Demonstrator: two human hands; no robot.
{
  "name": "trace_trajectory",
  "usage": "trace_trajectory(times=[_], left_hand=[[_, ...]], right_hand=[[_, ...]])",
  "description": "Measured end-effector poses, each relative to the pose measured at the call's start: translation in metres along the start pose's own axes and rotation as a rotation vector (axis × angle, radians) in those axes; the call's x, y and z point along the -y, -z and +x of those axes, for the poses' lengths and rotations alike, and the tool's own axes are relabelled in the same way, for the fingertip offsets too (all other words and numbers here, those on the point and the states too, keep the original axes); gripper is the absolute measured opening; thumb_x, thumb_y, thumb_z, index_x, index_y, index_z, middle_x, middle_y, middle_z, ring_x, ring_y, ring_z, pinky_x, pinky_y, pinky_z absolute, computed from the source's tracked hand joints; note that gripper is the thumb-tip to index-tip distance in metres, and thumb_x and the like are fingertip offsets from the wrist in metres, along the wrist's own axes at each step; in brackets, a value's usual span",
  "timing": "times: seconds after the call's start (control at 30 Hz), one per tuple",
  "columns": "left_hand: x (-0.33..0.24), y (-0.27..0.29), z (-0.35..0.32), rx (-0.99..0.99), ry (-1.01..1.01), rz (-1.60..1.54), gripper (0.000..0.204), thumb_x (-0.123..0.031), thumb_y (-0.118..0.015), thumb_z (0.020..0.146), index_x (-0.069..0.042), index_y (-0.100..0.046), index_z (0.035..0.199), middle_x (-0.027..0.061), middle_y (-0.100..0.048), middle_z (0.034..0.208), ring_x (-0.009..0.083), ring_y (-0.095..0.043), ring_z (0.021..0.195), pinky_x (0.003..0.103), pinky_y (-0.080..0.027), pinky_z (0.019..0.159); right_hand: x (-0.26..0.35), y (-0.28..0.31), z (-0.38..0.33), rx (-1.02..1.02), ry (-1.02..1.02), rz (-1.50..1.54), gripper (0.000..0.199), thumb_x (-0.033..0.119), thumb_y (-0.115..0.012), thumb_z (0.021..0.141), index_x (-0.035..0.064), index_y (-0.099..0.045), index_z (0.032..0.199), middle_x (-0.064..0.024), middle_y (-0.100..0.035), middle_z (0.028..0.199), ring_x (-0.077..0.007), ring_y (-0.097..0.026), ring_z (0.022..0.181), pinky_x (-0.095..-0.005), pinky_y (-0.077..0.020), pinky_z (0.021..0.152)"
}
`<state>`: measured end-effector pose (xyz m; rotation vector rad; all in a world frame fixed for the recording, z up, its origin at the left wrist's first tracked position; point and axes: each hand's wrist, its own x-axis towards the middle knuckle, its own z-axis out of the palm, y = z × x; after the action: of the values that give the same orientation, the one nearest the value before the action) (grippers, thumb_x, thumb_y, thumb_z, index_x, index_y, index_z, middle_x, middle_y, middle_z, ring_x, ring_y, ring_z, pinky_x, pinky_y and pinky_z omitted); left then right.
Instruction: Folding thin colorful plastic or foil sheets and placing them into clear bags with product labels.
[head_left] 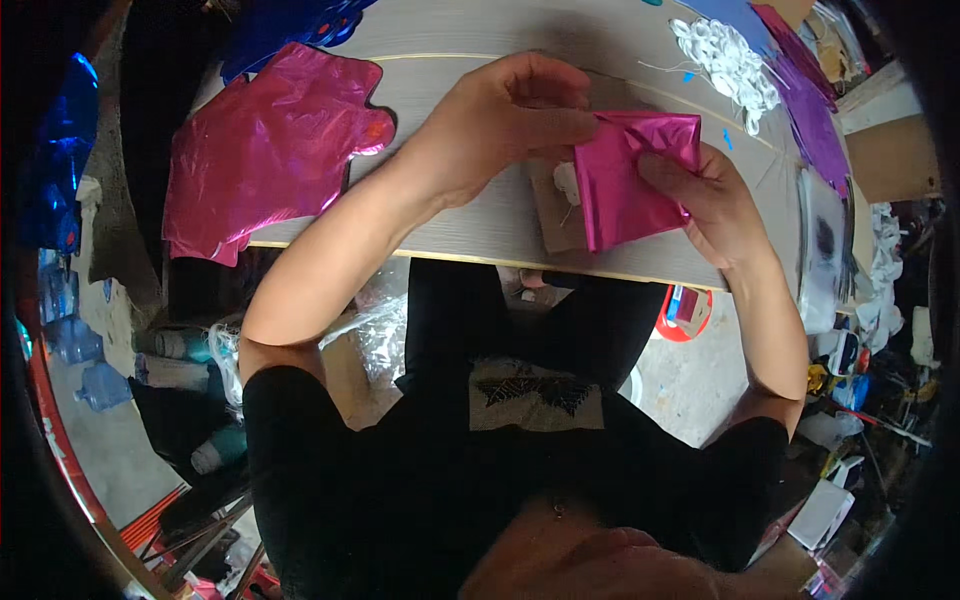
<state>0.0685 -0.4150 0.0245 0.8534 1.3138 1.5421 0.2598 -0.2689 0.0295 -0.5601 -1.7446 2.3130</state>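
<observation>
Pale wood-grain tabletop fills the upper part of the view, its near edge trimmed with a thin yellowish strip, and clutter crowds the floor on either side of it. Above the table's near edge, both hands work a folded magenta foil balloon, a shiny, crinkled metallic sheet folded into a rough rectangle. Its long axis runs from the upper right down toward the lower left, tilted, with a sharp folded corner pointing up and right.

The left hand comes over the balloon's upper left edge, fingers curled and pinching the fold. The right hand grips the balloon's right side, thumb pressed on the foil face and fingers hidden behind it.

Under the balloon lies a brown cardboard piece with a small white bit on it, partly covered by the foil. Well left of the folded balloon, a flat deflated magenta foil balloon with a lobed outline lies spread and hangs over the table edge. Up and right of the folded balloon sits a heap of white plastic rings, with purple foil sheets beyond. Blue foil shows far to the left.
</observation>
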Motion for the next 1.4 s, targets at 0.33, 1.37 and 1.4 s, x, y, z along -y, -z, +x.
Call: trace_trajectory(times=[0.33, 1.37, 1.4], left_hand=[[0.015, 0.041, -0.029, 0.208, -0.912, 1.397, 0.027, -0.013, -0.073, 0.074, -0.013, -0.072, 0.101, 0.0039, -0.065, 0.109, 0.0247, -0.061, 0.102, 0.038, -0.051, 0.083], [0.032, 0.007, -0.001, 0.268, -0.748, 1.048, 0.012, -0.012, -0.069, 0.081, -0.009, -0.07, 0.093, 0.0071, -0.063, 0.094, 0.029, -0.062, 0.092, 0.041, -0.052, 0.079], [0.032, 0.007, -0.002, 0.265, -0.751, 1.051, 0.012, -0.012, -0.069, 0.081, -0.009, -0.07, 0.093, 0.0071, -0.063, 0.094, 0.029, -0.062, 0.092, 0.041, -0.052, 0.079]], right_hand=[[-0.009, 0.006, 0.007, -0.038, -0.074, -0.188, 0.025, 0.008, -0.065, 0.093, 0.0008, -0.062, 0.117, -0.0061, -0.068, 0.105, -0.0108, -0.064, 0.094, -0.0261, -0.0522, 0.086], [-0.03, -0.012, 0.0, -0.325, 0.513, -1.249, 0.065, 0.013, -0.074, 0.082, -0.0006, -0.044, 0.139, -0.0196, -0.052, 0.134, -0.0275, -0.054, 0.122, -0.0366, -0.0425, 0.104], [-0.029, -0.013, -0.004, -0.332, 0.674, -1.414, 0.07, 0.015, -0.077, 0.079, -0.0012, -0.044, 0.139, -0.0211, -0.049, 0.139, -0.0317, -0.051, 0.127, -0.0392, -0.0399, 0.108]])
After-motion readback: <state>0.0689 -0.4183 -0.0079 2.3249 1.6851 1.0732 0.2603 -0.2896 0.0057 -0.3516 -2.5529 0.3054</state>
